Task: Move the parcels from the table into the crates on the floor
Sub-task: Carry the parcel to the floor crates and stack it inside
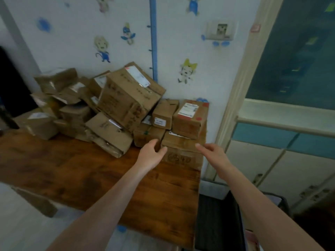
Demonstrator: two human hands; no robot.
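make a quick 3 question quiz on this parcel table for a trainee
1. True or false: the wooden table holds just one parcel.
2. The dark crate stands: A on the table, B on the floor right of the table, C on the parcels.
3. Fill in: the left hand and right hand reach toward the front box, which has the red-marked box ___ it.
Key: 1 false; 2 B; 3 on top of.

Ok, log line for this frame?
step: reach | left hand: open, at left corner of front parcel | right hand: open, by its right side | front parcel: on table
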